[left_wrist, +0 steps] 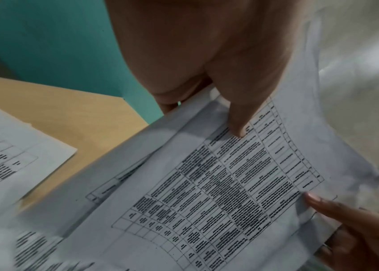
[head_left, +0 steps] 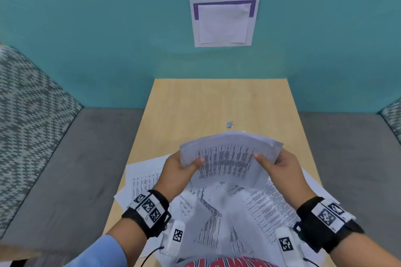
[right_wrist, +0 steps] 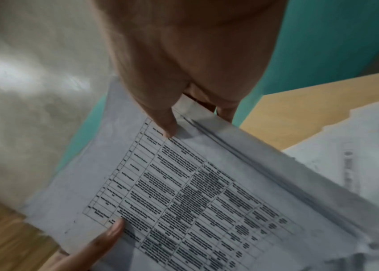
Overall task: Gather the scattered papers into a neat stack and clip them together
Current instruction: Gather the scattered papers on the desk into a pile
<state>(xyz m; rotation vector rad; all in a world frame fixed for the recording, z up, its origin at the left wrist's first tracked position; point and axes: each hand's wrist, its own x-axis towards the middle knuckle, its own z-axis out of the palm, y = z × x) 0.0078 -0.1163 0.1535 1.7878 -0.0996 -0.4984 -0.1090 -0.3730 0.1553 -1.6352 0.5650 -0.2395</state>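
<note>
Head view first: nearest the body, loose printed sheets (head_left: 217, 219) lie fanned and overlapping on the wooden table (head_left: 195, 102), some hanging over its near edge. Above them the left hand (head_left: 178, 171) and right hand (head_left: 280, 171) hold a gathered bundle of papers (head_left: 230, 158) lifted clear of the table — each hand grips one side edge, thumb on the printed face and fingers curled behind. The bundle bows upward in the middle, and the wrist views show its edges stepped rather than flush.

Paper like this is light and floppy; held only at the sides it sags or arches, and the smooth sheets will likely slide over one another if the pinch loosens. A firm hold on opposite edges, then tapping one edge down on the table, looks the surest way to square it — and one hand should keep a corner pinched when the other lets go.

Farther out, just beyond the bundle, a small binder clip (head_left: 230, 124) sits alone on the table. Beyond that a teal wall (head_left: 108, 28) carries a pinned sheet (head_left: 223, 21).
</note>
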